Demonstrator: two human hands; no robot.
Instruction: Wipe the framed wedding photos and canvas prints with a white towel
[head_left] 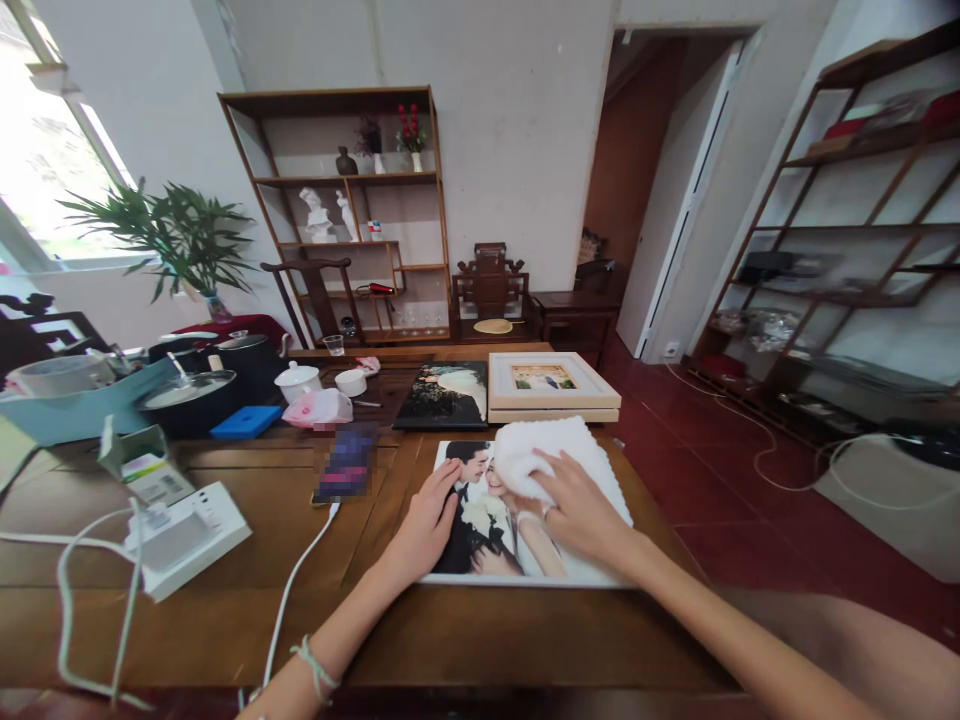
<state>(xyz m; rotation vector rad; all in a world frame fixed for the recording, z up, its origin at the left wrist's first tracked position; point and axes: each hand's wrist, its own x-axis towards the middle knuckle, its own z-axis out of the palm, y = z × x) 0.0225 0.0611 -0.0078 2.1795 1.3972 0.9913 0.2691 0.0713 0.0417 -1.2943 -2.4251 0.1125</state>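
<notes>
A large photo panel (474, 530) of two people in wedding clothes lies flat on the wooden table in front of me. My left hand (429, 522) rests on its left side, fingers stretched out over the picture. On the upper right part lies a white fluffy cloth (559, 440), spread partly past the panel's corner. My right hand (581, 505) presses down on the cloth, its fingers closed on a bunched fold. The cloth and both hands hide parts of the picture.
Behind the panel lie a dark photo album (442, 395) and a cream framed photo box (555, 390). To the left are a phone (345, 465) on a white cable, a white power strip (196, 540), a blue box (246, 422) and a pot (187, 395).
</notes>
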